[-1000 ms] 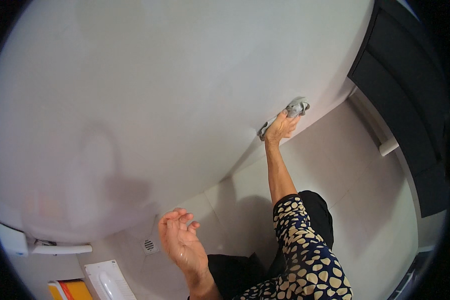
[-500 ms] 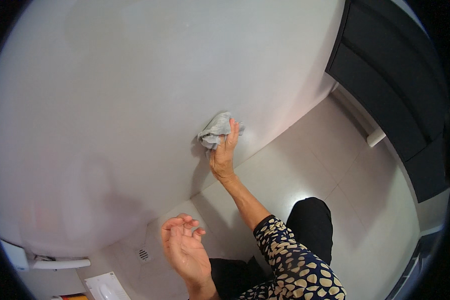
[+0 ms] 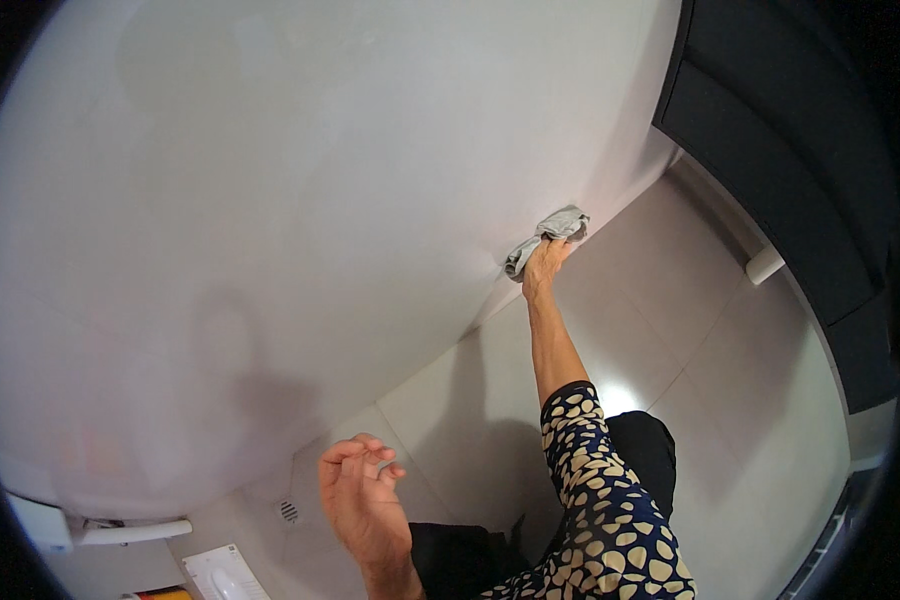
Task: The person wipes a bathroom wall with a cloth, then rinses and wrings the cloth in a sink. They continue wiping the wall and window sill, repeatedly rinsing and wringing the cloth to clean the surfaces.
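A crumpled light grey cloth [image 3: 562,223] is pressed against the white wall [image 3: 300,170], low down and close to where it meets the floor. My right hand [image 3: 545,266] is on the cloth with the arm stretched forward; its fingers are mostly hidden behind the fabric. Down at the lower middle, my left hand [image 3: 365,500] is raised in the air with the palm showing. Its fingers are loosely bent and apart, and nothing is in them.
A black drawer unit [image 3: 770,190] stands along the right, above a short white leg [image 3: 765,265]. Pale tiles cover the floor [image 3: 710,400], with a round drain [image 3: 287,512] at lower left. Near it are a white squat toilet [image 3: 225,575] and a white bar [image 3: 135,532].
My right hand has slid the cloth along the wall to the right and slightly away, the arm reaching further out. My left hand has barely moved.
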`<state>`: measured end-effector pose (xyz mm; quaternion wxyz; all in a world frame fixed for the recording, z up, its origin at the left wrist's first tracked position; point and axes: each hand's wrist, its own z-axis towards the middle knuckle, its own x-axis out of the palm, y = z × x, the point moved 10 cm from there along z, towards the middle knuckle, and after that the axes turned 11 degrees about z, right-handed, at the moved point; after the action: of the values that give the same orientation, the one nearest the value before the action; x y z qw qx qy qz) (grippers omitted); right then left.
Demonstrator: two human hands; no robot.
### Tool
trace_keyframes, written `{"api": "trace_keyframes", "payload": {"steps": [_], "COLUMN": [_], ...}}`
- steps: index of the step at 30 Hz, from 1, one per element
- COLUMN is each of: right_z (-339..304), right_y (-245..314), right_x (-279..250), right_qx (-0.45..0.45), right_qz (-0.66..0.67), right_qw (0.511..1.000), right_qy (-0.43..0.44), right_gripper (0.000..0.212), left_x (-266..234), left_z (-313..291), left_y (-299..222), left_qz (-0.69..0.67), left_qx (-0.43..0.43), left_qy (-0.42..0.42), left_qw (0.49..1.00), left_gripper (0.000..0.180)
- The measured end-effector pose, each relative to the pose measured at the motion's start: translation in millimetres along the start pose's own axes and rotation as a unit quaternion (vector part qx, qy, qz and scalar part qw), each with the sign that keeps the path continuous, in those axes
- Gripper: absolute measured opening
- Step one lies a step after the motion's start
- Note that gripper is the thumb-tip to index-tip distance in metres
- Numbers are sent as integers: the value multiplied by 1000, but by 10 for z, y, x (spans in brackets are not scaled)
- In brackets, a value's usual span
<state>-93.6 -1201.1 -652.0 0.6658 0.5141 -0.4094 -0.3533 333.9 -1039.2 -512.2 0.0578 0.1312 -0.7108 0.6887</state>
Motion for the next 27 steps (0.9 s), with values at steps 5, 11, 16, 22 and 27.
{"api": "trace_keyframes", "payload": {"steps": [5, 11, 16, 22, 27], "right_z": [-145, -828, -2093, -2764, -2088], "right_y": [29, 323, 625, 722, 412], "right_x": [112, 566, 1019, 1225, 1027], "right_qx": [54, -41, -163, -35, -99], "right_qz": [24, -37, -51, 123, -113], "right_qw": [998, 993, 951, 964, 978], "right_qy": [3, 102, 258, 235, 144], "right_gripper": [56, 66, 65, 54, 49], "left_x": [59, 392, 582, 792, 649], "left_z": [10, 106, 93, 76, 97], "left_y": [-61, -183, -152, -201, -185], "left_qz": [-9, -16, -43, -36, -37], "left_qx": [5, -16, -22, -38, -30], "left_qy": [20, 49, 55, 31, 54], "left_qw": [1000, 999, 997, 998, 997], "left_gripper": [21, 21, 19, 19, 18]}}
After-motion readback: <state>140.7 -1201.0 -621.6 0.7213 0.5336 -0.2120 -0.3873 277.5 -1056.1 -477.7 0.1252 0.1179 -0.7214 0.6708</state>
